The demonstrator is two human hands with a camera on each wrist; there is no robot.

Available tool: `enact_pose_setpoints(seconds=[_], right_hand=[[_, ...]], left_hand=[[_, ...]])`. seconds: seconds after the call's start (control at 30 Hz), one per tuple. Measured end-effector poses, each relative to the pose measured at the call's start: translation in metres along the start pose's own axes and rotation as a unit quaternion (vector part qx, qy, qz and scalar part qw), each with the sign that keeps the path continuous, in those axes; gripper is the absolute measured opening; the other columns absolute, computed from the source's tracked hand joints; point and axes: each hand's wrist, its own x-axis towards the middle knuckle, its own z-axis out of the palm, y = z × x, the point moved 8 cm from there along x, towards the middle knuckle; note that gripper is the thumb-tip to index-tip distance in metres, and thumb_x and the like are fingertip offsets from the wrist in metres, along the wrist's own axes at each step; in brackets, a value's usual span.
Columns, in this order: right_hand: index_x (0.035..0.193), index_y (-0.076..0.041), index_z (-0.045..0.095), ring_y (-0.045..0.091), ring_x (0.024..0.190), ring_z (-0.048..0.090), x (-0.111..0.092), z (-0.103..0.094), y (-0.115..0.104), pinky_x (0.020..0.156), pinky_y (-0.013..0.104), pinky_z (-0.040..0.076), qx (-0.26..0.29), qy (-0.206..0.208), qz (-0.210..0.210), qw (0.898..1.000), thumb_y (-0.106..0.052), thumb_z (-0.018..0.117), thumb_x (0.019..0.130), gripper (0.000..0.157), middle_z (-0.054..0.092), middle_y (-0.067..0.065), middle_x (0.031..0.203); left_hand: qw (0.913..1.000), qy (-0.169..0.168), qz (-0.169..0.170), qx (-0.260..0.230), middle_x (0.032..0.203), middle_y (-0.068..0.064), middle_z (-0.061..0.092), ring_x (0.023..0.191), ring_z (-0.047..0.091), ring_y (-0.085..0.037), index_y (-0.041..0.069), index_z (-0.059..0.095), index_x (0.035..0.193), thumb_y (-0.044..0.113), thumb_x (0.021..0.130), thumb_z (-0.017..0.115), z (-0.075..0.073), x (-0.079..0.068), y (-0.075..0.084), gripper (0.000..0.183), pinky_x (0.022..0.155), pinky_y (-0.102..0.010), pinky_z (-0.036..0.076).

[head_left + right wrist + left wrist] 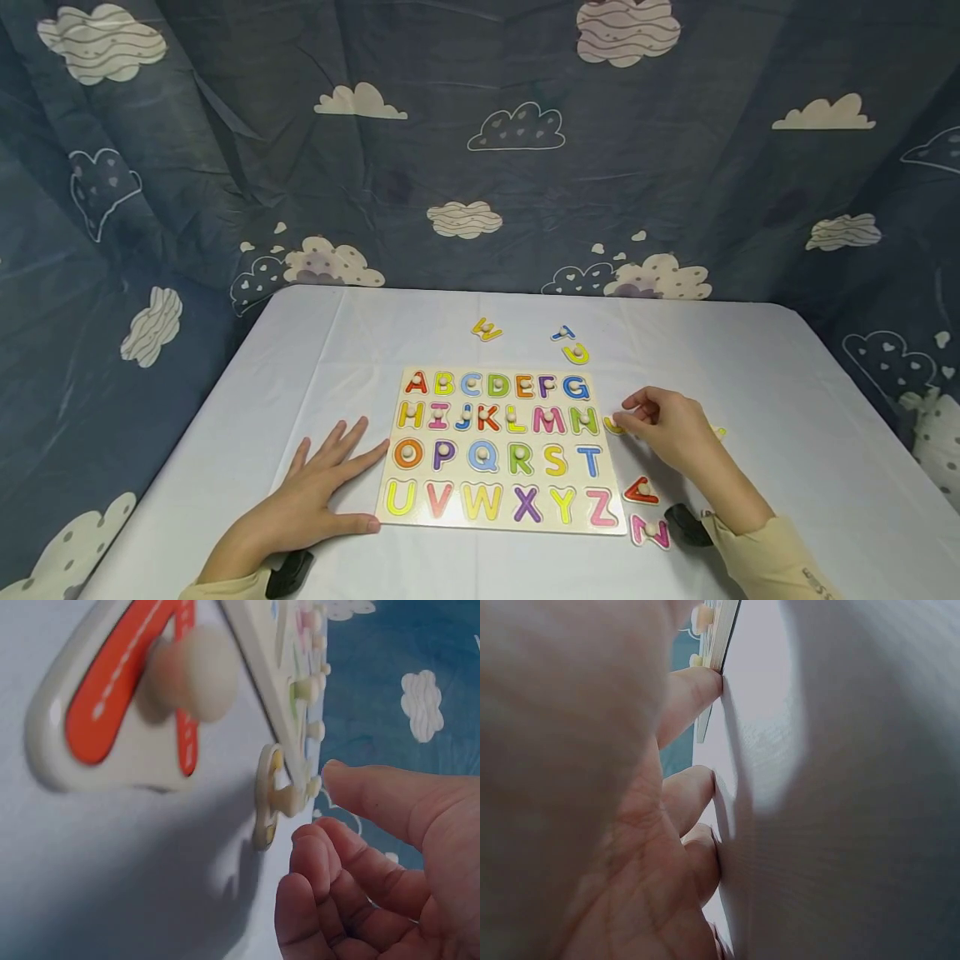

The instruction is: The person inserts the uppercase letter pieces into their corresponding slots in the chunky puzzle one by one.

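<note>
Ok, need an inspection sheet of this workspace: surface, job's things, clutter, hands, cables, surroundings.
Surface: white cloth, lightly creased.
Job's things: alphabet board lies flat; knobs show on A to R, none on S to Z. Beyond it, yellow W, blue piece, yellow U. Right of it, yellow S-like piece, red piece, pink piece; another yellow bit mostly hidden by the right arm.
Clutter: nothing seen.
Hands: left hand spread, fingertip at board's left edge; right hand at the S-like piece, thumb and fingertips apart.
Cables: nothing seen.
Surroundings: dark blue cloud-print backdrop.
</note>
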Motion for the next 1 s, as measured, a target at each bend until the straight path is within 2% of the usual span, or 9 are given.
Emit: enact_pose_setpoints(seconds=[0.23, 0.67, 1.0], right_hand=[[0.1, -0.004, 0.071, 0.016, 0.074, 0.052, 0.001, 0.003, 0.009, 0.059, 0.024, 0.038, 0.002, -0.005, 0.001, 1.0, -0.026, 0.082, 0.094, 0.025, 0.062, 0.001, 0.079], [0.095, -0.004, 0.071, 0.018, 0.071, 0.054, 0.003, 0.01, 0.018, 0.055, 0.024, 0.042, 0.023, -0.028, 0.041, 0.999, -0.027, 0.084, 0.093, 0.026, 0.062, 0.004, 0.079], [0.095, -0.002, 0.072, 0.019, 0.075, 0.053, 0.009, 0.007, 0.018, 0.058, 0.024, 0.038, 0.001, -0.029, 0.027, 0.999, -0.022, 0.081, 0.093, 0.022, 0.064, 0.003, 0.079]], left_hand=[[1.0, -0.001, -0.003, 0.0, 0.18, -0.012, 0.023, 0.166, 0.01, -0.051, 0.035, 0.05, 0.161, 0.069, 0.071, 0.088, 0.0, 0.0, 0.0, 0.103, 0.125, -0.081, -0.004], [0.9999, -0.003, -0.01, 0.0, 0.18, -0.012, 0.023, 0.167, 0.009, -0.05, 0.036, 0.05, 0.161, 0.067, 0.071, 0.09, 0.0, 0.001, -0.001, 0.104, 0.125, -0.08, -0.005], [0.9999, -0.004, -0.009, 0.0, 0.18, -0.011, 0.023, 0.167, 0.009, -0.05, 0.036, 0.05, 0.161, 0.069, 0.071, 0.089, 0.0, 0.0, -0.001, 0.103, 0.125, -0.081, -0.005]])
